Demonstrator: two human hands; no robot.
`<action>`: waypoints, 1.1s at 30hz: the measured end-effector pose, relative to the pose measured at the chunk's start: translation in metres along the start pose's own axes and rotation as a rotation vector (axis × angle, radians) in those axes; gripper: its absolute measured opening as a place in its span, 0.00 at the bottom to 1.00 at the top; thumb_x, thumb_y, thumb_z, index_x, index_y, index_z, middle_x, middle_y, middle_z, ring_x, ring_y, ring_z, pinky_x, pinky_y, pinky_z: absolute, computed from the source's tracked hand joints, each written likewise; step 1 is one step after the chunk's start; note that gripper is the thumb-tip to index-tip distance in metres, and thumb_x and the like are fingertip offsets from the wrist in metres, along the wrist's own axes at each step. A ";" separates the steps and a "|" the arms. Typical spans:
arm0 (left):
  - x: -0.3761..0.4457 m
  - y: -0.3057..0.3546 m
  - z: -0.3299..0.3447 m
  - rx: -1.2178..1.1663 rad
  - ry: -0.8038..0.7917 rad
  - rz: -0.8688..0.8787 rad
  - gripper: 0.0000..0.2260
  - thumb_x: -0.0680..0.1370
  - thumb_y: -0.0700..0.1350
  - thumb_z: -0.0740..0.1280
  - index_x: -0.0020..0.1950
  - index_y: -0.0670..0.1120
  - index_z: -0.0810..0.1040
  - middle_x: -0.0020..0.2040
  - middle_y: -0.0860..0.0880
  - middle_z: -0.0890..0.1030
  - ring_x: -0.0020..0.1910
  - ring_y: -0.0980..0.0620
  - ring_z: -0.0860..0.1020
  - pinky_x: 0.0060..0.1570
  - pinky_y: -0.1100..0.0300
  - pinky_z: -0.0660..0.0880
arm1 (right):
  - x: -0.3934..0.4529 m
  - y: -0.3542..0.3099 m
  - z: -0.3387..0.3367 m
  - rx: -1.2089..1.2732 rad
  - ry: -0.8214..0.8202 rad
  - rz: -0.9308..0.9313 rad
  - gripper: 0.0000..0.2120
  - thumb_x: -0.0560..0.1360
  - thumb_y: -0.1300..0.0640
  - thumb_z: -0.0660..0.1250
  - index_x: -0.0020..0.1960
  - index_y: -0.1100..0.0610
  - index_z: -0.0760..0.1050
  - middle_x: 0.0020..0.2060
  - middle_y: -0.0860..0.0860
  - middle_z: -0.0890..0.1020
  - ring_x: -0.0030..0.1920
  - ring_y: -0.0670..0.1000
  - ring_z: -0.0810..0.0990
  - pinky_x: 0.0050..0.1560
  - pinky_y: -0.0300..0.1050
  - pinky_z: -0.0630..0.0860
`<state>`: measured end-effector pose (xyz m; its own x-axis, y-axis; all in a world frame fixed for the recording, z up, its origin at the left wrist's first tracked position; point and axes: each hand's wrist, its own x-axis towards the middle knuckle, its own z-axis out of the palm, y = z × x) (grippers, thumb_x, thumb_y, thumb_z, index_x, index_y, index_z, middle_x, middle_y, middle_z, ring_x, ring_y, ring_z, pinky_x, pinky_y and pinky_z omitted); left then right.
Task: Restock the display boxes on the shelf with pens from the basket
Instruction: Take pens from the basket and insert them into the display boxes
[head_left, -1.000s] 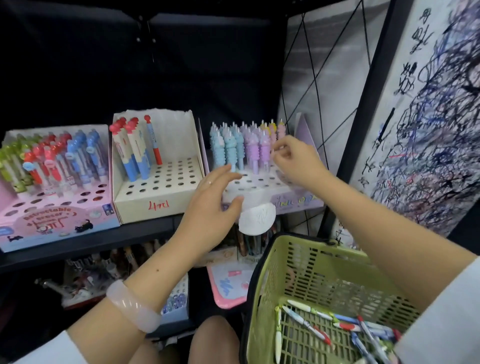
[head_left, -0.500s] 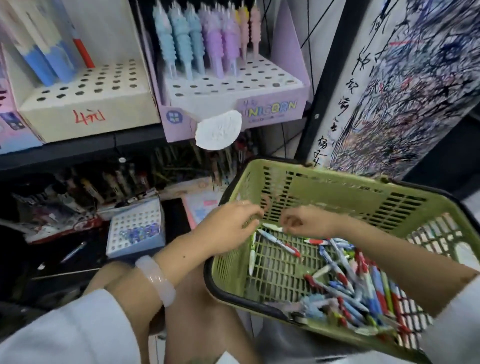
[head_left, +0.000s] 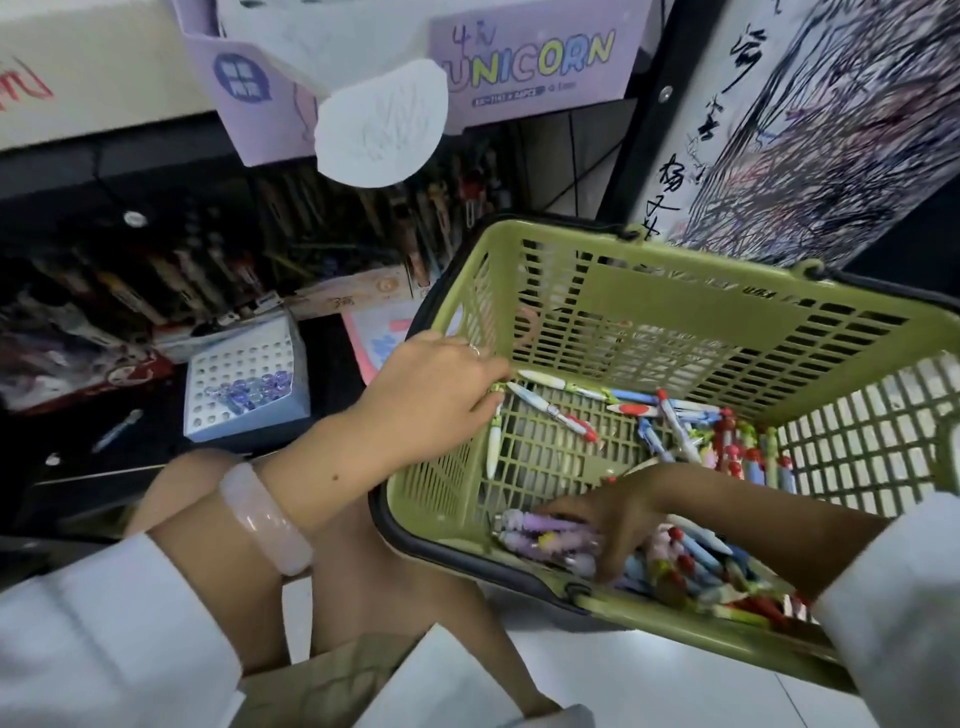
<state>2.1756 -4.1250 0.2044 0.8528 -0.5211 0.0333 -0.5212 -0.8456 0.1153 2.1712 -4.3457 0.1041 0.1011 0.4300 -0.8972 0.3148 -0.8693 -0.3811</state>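
Note:
A green basket (head_left: 675, 296) sits tilted on my lap, with many loose pens (head_left: 670, 415) along its bottom and right side. My right hand (head_left: 618, 514) is deep in the near corner, fingers curled round a bunch of purple unicorn pens (head_left: 545, 535). My left hand (head_left: 436, 389) reaches over the basket's left rim, its fingertips touching a white and green pen (head_left: 493, 447). The purple UNICORN display box (head_left: 535, 67) stands on the shelf above; only its front shows.
A white display box (head_left: 78, 78) stands left of the unicorn box, and a scribbled paper tag (head_left: 379, 124) hangs from the shelf. A lower shelf holds a small perforated box (head_left: 244, 374) and dark pen stock. A scribbled test sheet (head_left: 831, 130) covers the right wall.
The view dropped from the shelf to the basket. My right hand left the unicorn box, moved to the basket's near corner and took hold of purple pens; my left hand came to the basket's left rim.

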 end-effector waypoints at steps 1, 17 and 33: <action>0.000 0.000 0.000 0.002 -0.001 0.001 0.16 0.80 0.52 0.55 0.66 0.53 0.71 0.58 0.53 0.79 0.58 0.52 0.74 0.57 0.58 0.63 | 0.000 0.002 0.000 0.006 0.003 0.002 0.45 0.72 0.51 0.71 0.77 0.49 0.44 0.76 0.48 0.51 0.74 0.50 0.54 0.69 0.44 0.59; -0.001 0.000 0.001 0.008 0.015 -0.001 0.15 0.80 0.52 0.55 0.64 0.53 0.72 0.57 0.53 0.80 0.57 0.51 0.75 0.55 0.58 0.64 | 0.007 0.008 0.006 0.267 0.292 -0.069 0.27 0.72 0.58 0.68 0.66 0.53 0.60 0.51 0.49 0.73 0.44 0.43 0.73 0.36 0.31 0.71; 0.010 0.038 -0.028 -0.975 -0.283 -0.386 0.42 0.73 0.60 0.67 0.76 0.51 0.44 0.75 0.50 0.59 0.71 0.53 0.62 0.60 0.63 0.60 | -0.067 -0.051 -0.058 1.191 1.033 -0.561 0.07 0.74 0.67 0.60 0.44 0.56 0.71 0.31 0.51 0.77 0.30 0.45 0.77 0.32 0.38 0.74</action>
<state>2.1651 -4.1587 0.2373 0.8503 -0.3531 -0.3903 0.1370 -0.5676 0.8118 2.2036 -4.3163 0.1969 0.9215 0.2785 -0.2706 -0.2700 -0.0414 -0.9620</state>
